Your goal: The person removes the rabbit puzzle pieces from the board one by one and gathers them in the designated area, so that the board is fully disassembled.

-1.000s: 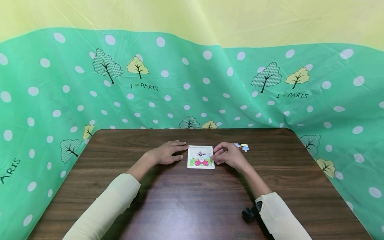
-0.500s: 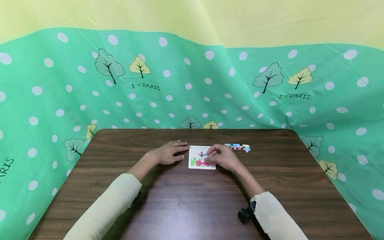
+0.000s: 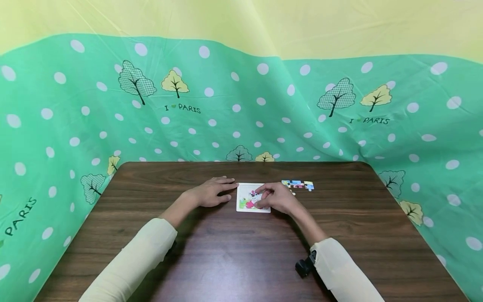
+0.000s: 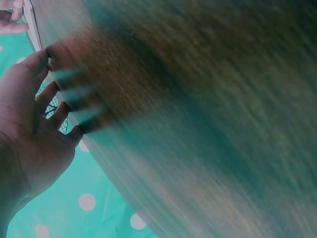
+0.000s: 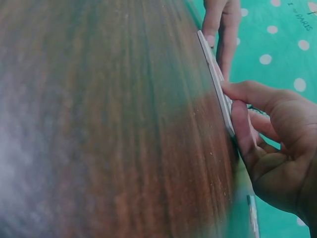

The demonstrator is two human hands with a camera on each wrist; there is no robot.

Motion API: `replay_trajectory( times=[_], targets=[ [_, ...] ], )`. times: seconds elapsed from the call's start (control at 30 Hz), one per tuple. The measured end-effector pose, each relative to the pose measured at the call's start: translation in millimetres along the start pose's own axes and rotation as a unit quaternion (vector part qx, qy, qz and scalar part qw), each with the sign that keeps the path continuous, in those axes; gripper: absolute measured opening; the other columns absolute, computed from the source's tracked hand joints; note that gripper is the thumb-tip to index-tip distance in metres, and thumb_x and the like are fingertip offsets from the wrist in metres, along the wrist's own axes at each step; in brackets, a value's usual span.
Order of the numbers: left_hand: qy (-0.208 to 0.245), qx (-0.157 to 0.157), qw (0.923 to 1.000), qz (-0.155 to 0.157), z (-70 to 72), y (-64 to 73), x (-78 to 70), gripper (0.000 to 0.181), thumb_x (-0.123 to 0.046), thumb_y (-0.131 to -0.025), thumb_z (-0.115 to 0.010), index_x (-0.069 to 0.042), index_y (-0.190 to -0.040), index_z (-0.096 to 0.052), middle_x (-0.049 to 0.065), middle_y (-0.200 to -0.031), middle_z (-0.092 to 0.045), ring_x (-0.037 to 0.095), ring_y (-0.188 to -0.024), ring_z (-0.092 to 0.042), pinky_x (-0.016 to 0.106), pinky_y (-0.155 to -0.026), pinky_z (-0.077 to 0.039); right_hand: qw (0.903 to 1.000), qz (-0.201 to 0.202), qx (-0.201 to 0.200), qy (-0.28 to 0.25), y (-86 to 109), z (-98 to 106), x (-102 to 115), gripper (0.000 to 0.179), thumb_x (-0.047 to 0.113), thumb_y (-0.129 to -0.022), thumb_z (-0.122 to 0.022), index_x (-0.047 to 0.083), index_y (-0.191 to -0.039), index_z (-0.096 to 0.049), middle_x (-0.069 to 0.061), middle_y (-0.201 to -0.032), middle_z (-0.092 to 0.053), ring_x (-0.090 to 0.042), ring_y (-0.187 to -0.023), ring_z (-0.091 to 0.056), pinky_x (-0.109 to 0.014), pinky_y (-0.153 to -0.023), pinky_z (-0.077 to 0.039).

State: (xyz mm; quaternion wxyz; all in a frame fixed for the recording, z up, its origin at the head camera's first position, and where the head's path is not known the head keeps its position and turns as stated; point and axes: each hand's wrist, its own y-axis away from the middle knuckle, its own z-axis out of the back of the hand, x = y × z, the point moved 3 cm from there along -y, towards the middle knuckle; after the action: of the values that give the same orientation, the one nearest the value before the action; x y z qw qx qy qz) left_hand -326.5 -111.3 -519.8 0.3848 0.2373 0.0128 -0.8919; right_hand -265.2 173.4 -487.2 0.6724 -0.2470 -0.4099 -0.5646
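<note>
The right hand (image 3: 281,197) had moved inward over the puzzle (image 3: 247,197), at twelve o'clock, so work seemed there; its grasp I could not tell; the left hand (image 3: 209,193) lay relaxed at nine o'clock

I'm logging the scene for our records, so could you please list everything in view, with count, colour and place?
Puzzle board: one, white-rimmed with a partly pink and green picture, flat on the table.
Loose puzzle pieces: at least three, blue, yellow and pink, right of the board toward the far edge; some may be hidden.
Table: one, dark brown wood grain, under everything.
Backdrop cloth: one, green with white dots and trees, yellow above, behind the table.
Wrist device: one clearly seen, black, at the right cuff.
Sleeves: two, cream, on the forearms.
Hands: two, bare; left by the board's left edge, right over its right side.
</note>
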Motion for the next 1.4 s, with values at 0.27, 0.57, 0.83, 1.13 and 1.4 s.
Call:
replay_trajectory(
  times=[0.27, 0.57, 0.83, 1.13, 1.4],
  targets=[
    [-0.002, 0.001, 1.0000, 0.000, -1.3, -0.9, 1.4, 0.063, -0.054, -0.117, -0.053, -0.037, -0.177, -0.040, -0.002, -0.188, -0.032, 0.033, -0.179, -0.018, 0.060, -0.145, -0.014, 0.9998, 0.000, 0.012, -0.018, -0.4, 0.0, 3.3, 0.037, 0.009, -0.083, -0.098, 0.004, -0.117, -0.083, -0.002, -0.081, -0.070, -0.013, -0.069, -0.058, -0.025, -0.062, -0.048],
    [-0.006, -0.001, 1.0000, -0.003, -1.5, -0.9, 1.2, 0.063, -0.053, -0.118, -0.052, -0.037, -0.177, -0.038, -0.002, -0.188, -0.031, 0.034, -0.178, -0.019, 0.060, -0.145, -0.014, 0.9991, -0.011, 0.021, -0.035, 0.2, -0.3, 5.7, 0.038, 0.006, -0.084, -0.096, 0.004, -0.118, -0.079, -0.003, -0.081, -0.067, -0.015, -0.070, -0.059, -0.026, -0.063, -0.051],
    [-0.008, -0.003, 1.0000, -0.002, -1.4, 0.5, -0.2, 0.064, -0.054, -0.118, -0.052, -0.036, -0.177, -0.039, -0.001, -0.188, -0.031, 0.037, -0.178, -0.019, 0.062, -0.145, -0.015, 0.9984, -0.005, 0.028, -0.048, 0.1, -1.9, 6.4, 0.040, 0.003, -0.084, -0.093, 0.002, -0.120, -0.075, -0.003, -0.081, -0.068, -0.016, -0.071, -0.063, -0.028, -0.067, -0.055],
    [-0.007, -0.009, 0.9999, -0.008, -1.8, 1.0, 0.9, 0.063, -0.054, -0.118, -0.052, -0.037, -0.177, -0.038, -0.001, -0.188, -0.031, 0.037, -0.178, -0.019, 0.061, -0.145, -0.014, 0.9976, -0.007, 0.040, -0.056, 0.9, -2.5, 9.7, 0.042, -0.001, -0.084, -0.091, 0.000, -0.122, -0.072, -0.004, -0.083, -0.068, -0.016, -0.073, -0.065, -0.029, -0.070, -0.060],
    [-0.007, -0.009, 0.9999, -0.008, -2.6, 1.1, 1.1, 0.063, -0.055, -0.118, -0.051, -0.037, -0.177, -0.038, -0.001, -0.189, -0.030, 0.036, -0.178, -0.019, 0.061, -0.145, -0.014, 0.9985, -0.015, 0.025, -0.047, 2.3, -2.3, 10.6, 0.042, 0.000, -0.082, -0.093, 0.000, -0.120, -0.074, -0.006, -0.091, -0.069, -0.017, -0.075, -0.066, -0.031, -0.070, -0.062]
  ],
)
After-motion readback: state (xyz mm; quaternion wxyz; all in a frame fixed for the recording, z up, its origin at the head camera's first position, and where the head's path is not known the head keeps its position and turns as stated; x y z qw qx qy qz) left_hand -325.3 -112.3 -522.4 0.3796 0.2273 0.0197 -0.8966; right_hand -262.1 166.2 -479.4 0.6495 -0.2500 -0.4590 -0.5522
